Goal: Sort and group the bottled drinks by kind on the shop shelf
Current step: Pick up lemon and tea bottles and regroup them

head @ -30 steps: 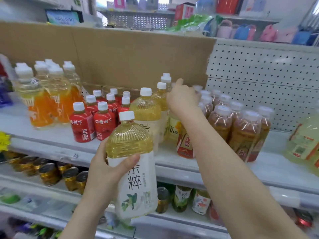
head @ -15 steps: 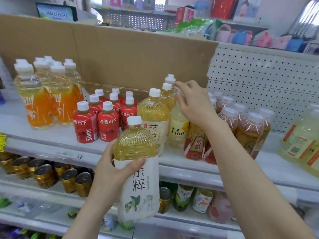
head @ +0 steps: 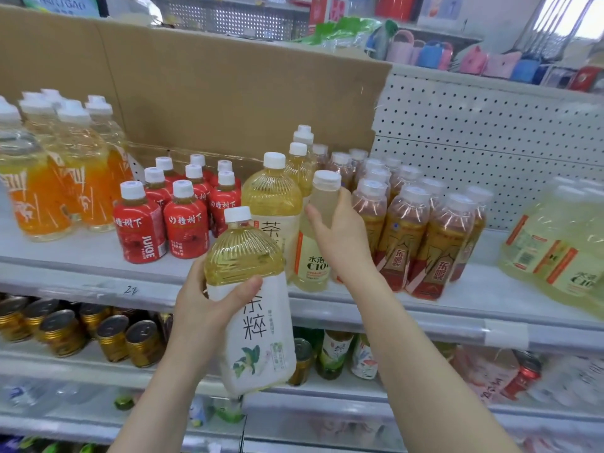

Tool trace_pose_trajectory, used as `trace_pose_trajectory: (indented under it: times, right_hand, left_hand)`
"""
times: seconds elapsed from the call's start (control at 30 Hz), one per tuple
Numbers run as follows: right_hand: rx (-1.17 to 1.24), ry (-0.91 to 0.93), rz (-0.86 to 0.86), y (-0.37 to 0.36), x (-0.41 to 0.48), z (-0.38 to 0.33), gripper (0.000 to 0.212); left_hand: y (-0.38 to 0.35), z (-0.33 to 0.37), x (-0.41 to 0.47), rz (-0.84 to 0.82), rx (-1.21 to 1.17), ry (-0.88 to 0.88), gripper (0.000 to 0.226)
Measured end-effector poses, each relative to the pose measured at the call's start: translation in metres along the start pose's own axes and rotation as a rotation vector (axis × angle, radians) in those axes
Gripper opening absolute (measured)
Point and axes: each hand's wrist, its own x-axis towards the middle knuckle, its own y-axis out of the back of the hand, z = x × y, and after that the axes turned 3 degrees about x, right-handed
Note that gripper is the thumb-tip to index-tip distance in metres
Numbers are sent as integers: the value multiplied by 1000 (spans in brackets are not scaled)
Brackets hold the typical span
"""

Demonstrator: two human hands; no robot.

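The left hand is wrapping its grip, thumb across the front, round a big tea bottle with a ribbed yellow dome and smooth white label, holding it tilted just before the shelf lip. The right hand is keeping its grip curled on a slim pale bottle near the shelf's front edge, between a matching tea bottle and glossy amber bottles. Red juice bottles are crowding the left, cardboard backing them. Bare shelf is lying open between the amber bottles and a shrink-wrapped pack.
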Motion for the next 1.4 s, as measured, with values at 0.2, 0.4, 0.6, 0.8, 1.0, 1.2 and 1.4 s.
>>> trace_pose_trajectory:
  times: [0.2,0.4,0.6,0.8,1.0,1.2,1.4]
  right_hand:
    - [99,101,165,3,-13,-13,33]
    - [269,83,279,44,-51,-32,32]
    - [281,-101,368,90,-122,18,19]
    - [245,-253,526,173,-189,76,12]
    - [161,-275,555,288,-231,115,18]
    - [98,-249,541,395,-233,145,21]
    - [199,-207,567,465,-185,172,23]
  left_hand:
    - [8,1,-3,-15,-38,-2,77]
    - [4,2,-9,-77,-93,-13,74]
    - [-43,-11,-29,-253,-133,52,69]
    - [-131,-26,-74,-436,-95,91,63]
    - [-249,-30,-136,-534,-113,97,67]
    - [-343,-41,-177,-518,-123,88,71]
    - [-397,-35,-180,-502,-76,41,65]
